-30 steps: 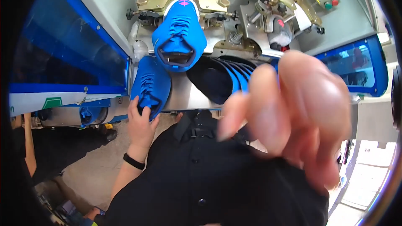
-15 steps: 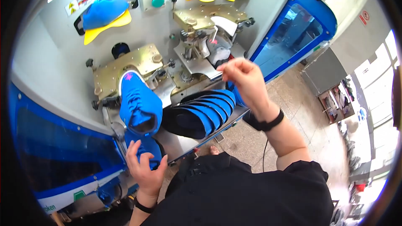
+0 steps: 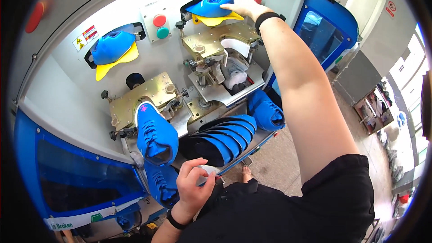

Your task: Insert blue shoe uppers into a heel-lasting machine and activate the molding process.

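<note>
My right hand (image 3: 245, 5) reaches up to the far right blue shoe upper (image 3: 208, 6), which sits on a yellow-edged form (image 3: 218, 20). The thumb lies on its near side and the other fingers go over its top, gripping it. My left hand (image 3: 192, 190) hangs low in front, holding nothing, its fingers loosely bent and apart. Just beyond it lies a row of nested blue pieces with black linings (image 3: 229, 139). Left of them, a laced blue shoe upper (image 3: 155, 135) rests with its toe in the left clamp; another blue upper (image 3: 161, 184) is below it.
A second blue upper (image 3: 112, 47) sits on the left form. Brass-coloured clamp plates stand left (image 3: 141, 99) and right (image 3: 220, 38). A button box (image 3: 156, 26) is on the back wall. Another blue upper (image 3: 265, 112) lies at the ledge's right end. Blue windowed doors (image 3: 321, 31) flank the machine.
My right hand has moved up from above the right clamp to the far right upper and taken hold of it. My left hand has shifted right. The view has tilted up.
</note>
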A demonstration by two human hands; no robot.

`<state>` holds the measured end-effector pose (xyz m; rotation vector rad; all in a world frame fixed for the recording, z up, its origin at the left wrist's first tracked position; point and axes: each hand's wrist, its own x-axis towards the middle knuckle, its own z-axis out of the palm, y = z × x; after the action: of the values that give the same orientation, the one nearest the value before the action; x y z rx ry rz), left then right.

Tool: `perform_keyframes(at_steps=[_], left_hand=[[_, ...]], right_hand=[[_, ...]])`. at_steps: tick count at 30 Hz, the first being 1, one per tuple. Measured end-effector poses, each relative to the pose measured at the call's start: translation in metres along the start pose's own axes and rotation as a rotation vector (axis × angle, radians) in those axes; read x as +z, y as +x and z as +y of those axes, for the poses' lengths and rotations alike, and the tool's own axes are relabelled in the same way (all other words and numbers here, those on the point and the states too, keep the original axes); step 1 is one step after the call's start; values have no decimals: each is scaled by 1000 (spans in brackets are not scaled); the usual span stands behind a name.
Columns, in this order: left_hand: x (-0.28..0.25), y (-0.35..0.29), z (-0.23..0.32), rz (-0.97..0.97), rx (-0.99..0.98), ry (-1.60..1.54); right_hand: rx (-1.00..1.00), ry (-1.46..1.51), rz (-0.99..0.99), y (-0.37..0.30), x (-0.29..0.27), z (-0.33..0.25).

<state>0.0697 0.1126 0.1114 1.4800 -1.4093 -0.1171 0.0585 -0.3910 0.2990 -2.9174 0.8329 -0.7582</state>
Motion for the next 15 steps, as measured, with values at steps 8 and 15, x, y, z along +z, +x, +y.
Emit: perform_keyframes(at_steps=[8, 15], left_hand=[[47, 16, -13, -110, -403, -439], [153, 76, -22, -211, -870, -993]], right_hand=[[-134, 324, 334, -147, 46, -17], [51, 329, 319, -363, 73, -68]])
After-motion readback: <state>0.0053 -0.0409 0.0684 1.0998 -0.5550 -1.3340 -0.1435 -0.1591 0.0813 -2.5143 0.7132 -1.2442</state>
